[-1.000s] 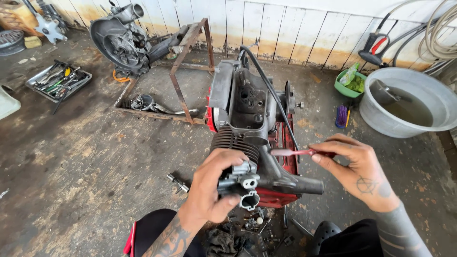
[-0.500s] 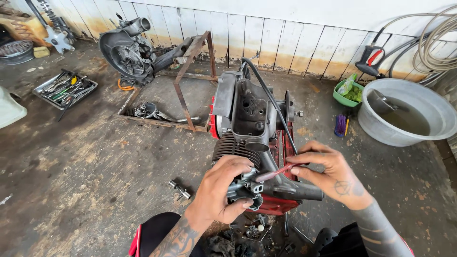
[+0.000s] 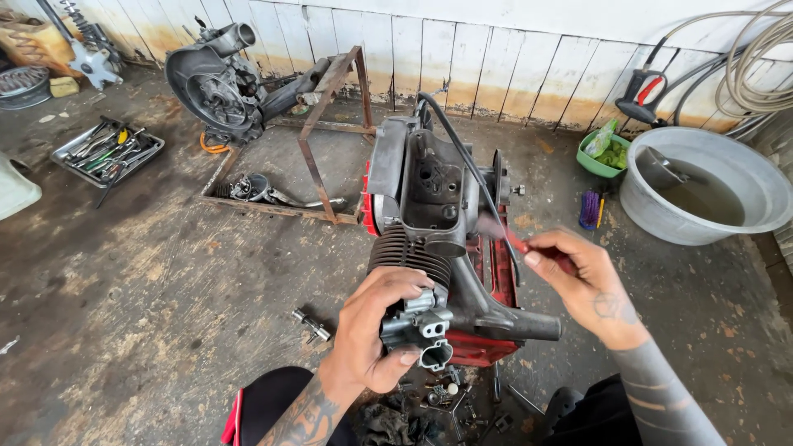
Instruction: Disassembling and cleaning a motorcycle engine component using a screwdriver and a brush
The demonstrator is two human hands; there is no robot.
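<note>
A: Where is the camera mounted?

B: One head-worn view only. It looks steeply down and forward over the person's own arms, close to the left hand (image 3: 376,334) and right hand (image 3: 582,277).

A: How near is the work?

B: The carburettor (image 3: 420,324) in the left hand's grip sits low and centre, at arm's reach. Beyond the grip the engine (image 3: 434,202) recedes toward the plank wall (image 3: 496,49).

A: Any shared coverage?

B: None; no second view exists.

Green plastic pouch (image 3: 600,139) in the small green tub (image 3: 591,165) beside the grey basin (image 3: 743,223), no labels, signs, screens
</note>
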